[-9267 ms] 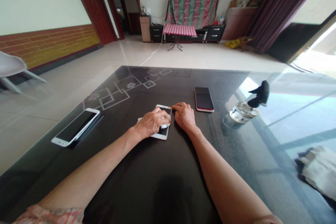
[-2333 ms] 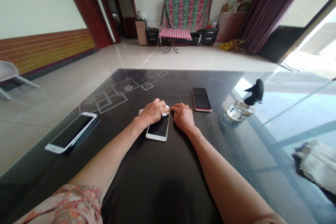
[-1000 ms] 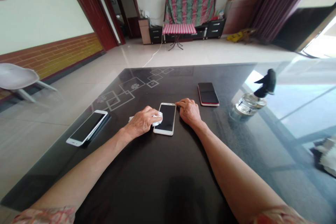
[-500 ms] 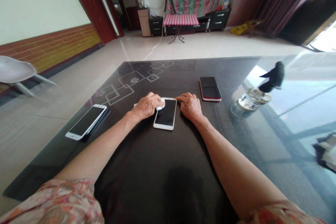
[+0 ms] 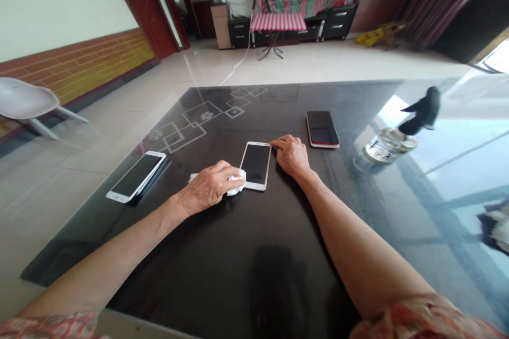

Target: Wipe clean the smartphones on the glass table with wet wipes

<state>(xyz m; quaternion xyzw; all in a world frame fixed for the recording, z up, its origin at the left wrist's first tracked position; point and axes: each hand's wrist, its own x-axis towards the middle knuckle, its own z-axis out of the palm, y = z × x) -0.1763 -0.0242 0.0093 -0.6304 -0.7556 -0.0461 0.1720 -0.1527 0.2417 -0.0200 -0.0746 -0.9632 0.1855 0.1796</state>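
A white phone (image 5: 256,165) with a dark screen lies flat on the black table (image 5: 222,275) between my hands. My left hand (image 5: 214,183) is closed on a crumpled white tissue (image 5: 237,183), which touches the phone's lower left corner. Part of the tissue also sticks out behind the knuckles. At the phone's upper right corner rests the extended index finger of my right hand (image 5: 292,154); the other fingers are curled and hold nothing that shows.
Another white phone (image 5: 137,176) lies at the left, on something dark. A red-edged phone (image 5: 322,128) is at the back right. Farther right stands a clear spray bottle (image 5: 389,144), with a blurred black and white item (image 5: 497,225) at the right edge.
My left hand has moved down and slightly left with the tissue, from the phone's upper left to its lower left corner. My right hand still touches the upper right corner. The view has shifted slightly.
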